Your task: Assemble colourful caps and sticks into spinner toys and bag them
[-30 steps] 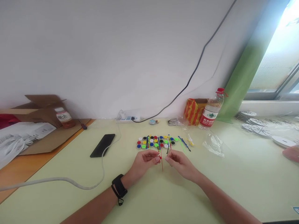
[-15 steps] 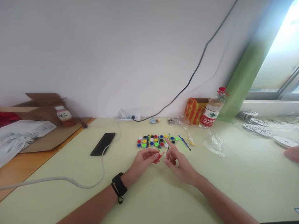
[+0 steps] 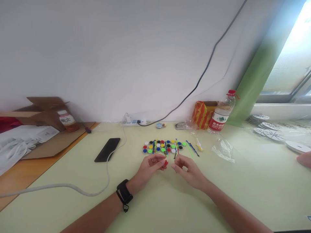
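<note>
My left hand (image 3: 152, 166), with a black watch on its wrist, is pinched on a small red plastic piece (image 3: 165, 163) just above the pale green table (image 3: 170, 207). My right hand (image 3: 188, 168) is right beside it with the fingers curled together in a pinch; what they hold is too small to see. Just beyond both hands lies a cluster of small coloured round caps (image 3: 161, 147) in rows, with several thin coloured plastic strips (image 3: 191, 148) among and beside them.
A black phone (image 3: 107, 149) lies to the left with a white cable (image 3: 60, 187) running past it. Along the wall stand a power strip (image 3: 132, 122), a water bottle (image 3: 221, 113), a striped bag (image 3: 201, 115) and a small bottle (image 3: 66, 121). Clear plastic wrap (image 3: 223, 150) and white discs (image 3: 267, 131) lie at right.
The long red strip that hung between my hands one second ago is now folded into a small red lump at my left fingertips. My right fingers opened briefly, then pinched again.
</note>
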Available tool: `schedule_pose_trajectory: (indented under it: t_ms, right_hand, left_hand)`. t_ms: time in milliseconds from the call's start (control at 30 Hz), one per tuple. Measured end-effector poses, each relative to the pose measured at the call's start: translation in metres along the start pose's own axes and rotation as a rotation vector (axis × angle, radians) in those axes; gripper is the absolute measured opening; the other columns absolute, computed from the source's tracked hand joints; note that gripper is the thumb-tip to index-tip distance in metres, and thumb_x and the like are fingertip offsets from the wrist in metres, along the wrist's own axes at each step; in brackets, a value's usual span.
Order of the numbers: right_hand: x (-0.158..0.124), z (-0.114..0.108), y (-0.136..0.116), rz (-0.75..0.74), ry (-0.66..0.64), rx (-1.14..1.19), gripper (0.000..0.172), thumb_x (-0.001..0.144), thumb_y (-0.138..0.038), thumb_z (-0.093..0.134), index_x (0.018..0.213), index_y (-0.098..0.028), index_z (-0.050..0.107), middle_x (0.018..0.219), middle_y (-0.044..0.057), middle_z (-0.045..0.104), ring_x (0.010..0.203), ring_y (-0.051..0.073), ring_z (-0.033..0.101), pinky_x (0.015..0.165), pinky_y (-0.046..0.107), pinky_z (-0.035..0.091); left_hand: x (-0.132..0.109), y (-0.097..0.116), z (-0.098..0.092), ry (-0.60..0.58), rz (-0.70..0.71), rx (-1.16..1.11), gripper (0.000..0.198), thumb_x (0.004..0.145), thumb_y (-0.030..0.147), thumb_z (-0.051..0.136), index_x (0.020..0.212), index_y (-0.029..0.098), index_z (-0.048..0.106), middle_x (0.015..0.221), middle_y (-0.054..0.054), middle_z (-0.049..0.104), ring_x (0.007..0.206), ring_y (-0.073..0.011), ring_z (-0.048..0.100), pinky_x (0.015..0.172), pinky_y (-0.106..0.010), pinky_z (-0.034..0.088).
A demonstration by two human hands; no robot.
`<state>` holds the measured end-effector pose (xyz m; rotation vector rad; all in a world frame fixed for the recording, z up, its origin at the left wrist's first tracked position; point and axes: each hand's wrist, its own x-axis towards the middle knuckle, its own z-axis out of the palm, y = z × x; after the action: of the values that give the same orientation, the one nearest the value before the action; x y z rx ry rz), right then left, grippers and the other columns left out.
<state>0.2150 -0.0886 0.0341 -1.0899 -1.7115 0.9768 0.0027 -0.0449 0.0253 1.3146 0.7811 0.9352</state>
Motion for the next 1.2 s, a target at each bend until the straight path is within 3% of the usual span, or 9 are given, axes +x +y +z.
schedule_pose_trajectory:
  t_ms: [100,233,333,567,833,933,1033,1133,1200]
  right_hand:
    - [0.0,0.005,0.004,-0.007,0.014,0.049,0.024,0.093,-0.045,0.063,0.094,-0.024,0.052,0.082,0.0,0.06,0.069,0.015,0.054,0.062,0.028,0.045]
    - [-0.001,0.009,0.006,-0.004,-0.025,0.009,0.021,0.093,-0.036,0.063,0.109,-0.025,0.055,0.081,-0.001,0.064,0.07,0.015,0.057,0.064,0.028,0.046]
    - [-0.002,0.01,0.004,0.011,-0.037,-0.053,0.013,0.094,-0.035,0.06,0.099,-0.024,0.061,0.078,0.001,0.066,0.072,0.016,0.058,0.063,0.028,0.044]
    - [-0.001,0.008,0.007,0.021,-0.042,-0.083,0.018,0.097,-0.035,0.054,0.089,-0.021,0.062,0.084,0.002,0.068,0.077,0.016,0.06,0.066,0.028,0.045]
    - [0.002,0.0,0.002,-0.075,-0.186,-0.313,0.029,0.106,-0.037,0.037,0.084,-0.023,0.049,0.077,-0.001,0.059,0.068,0.015,0.05,0.062,0.027,0.038]
    - [0.009,-0.029,-0.006,-0.136,-0.052,-0.487,0.03,0.107,-0.038,0.032,0.088,-0.023,0.049,0.08,0.001,0.059,0.071,0.017,0.053,0.066,0.029,0.04]
    - [0.022,-0.085,-0.002,-0.192,0.27,-0.72,0.027,0.106,-0.039,0.034,0.094,-0.023,0.052,0.09,0.005,0.062,0.08,0.021,0.057,0.073,0.032,0.041]
    - [0.032,-0.144,0.023,-0.175,0.536,-0.975,0.029,0.104,-0.039,0.034,0.091,-0.022,0.053,0.088,0.008,0.061,0.084,0.024,0.056,0.075,0.035,0.04]
    - [0.035,-0.167,0.049,-0.053,0.569,-1.134,0.032,0.103,-0.035,0.032,0.09,-0.02,0.057,0.092,0.012,0.062,0.089,0.027,0.055,0.08,0.039,0.04]
  left_hand:
    - [-0.001,0.002,0.002,-0.037,-0.003,0.026,0.03,0.084,0.038,0.079,0.106,0.019,0.075,0.091,-0.006,0.075,0.08,-0.0182,0.07,0.079,-0.031,0.057]
    - [-0.001,0.002,0.003,-0.088,0.021,0.051,0.029,0.085,0.04,0.078,0.103,0.018,0.076,0.098,-0.008,0.075,0.083,-0.0187,0.071,0.078,-0.031,0.058]
    - [-0.001,-0.002,0.003,-0.108,0.031,0.06,0.027,0.086,0.039,0.076,0.101,0.017,0.075,0.097,-0.008,0.074,0.082,-0.0182,0.071,0.078,-0.03,0.058]
    - [0.001,-0.005,0.001,-0.112,0.01,-0.001,0.027,0.083,0.038,0.08,0.097,0.016,0.072,0.101,-0.008,0.072,0.088,-0.0202,0.072,0.082,-0.033,0.058]
    - [0.0,-0.002,0.003,-0.116,-0.054,0.026,0.037,0.084,0.048,0.077,0.099,0.015,0.07,0.098,-0.01,0.075,0.087,-0.0211,0.073,0.081,-0.033,0.057]
    - [0.0,-0.002,0.003,-0.107,-0.097,0.055,0.043,0.09,0.056,0.066,0.101,0.014,0.069,0.098,-0.012,0.075,0.075,-0.0178,0.07,0.067,-0.029,0.053]
    - [0.0,-0.001,0.004,-0.132,-0.103,0.071,0.044,0.091,0.057,0.064,0.095,0.013,0.07,0.093,-0.011,0.074,0.072,-0.0152,0.065,0.063,-0.026,0.049]
    - [-0.001,0.0,0.004,-0.143,-0.115,0.099,0.045,0.089,0.058,0.065,0.09,0.013,0.07,0.088,-0.01,0.072,0.071,-0.0148,0.062,0.064,-0.027,0.047]
    - [-0.001,0.001,0.005,-0.144,-0.125,0.118,0.046,0.088,0.059,0.065,0.089,0.013,0.071,0.085,-0.009,0.072,0.07,-0.0149,0.061,0.064,-0.027,0.046]
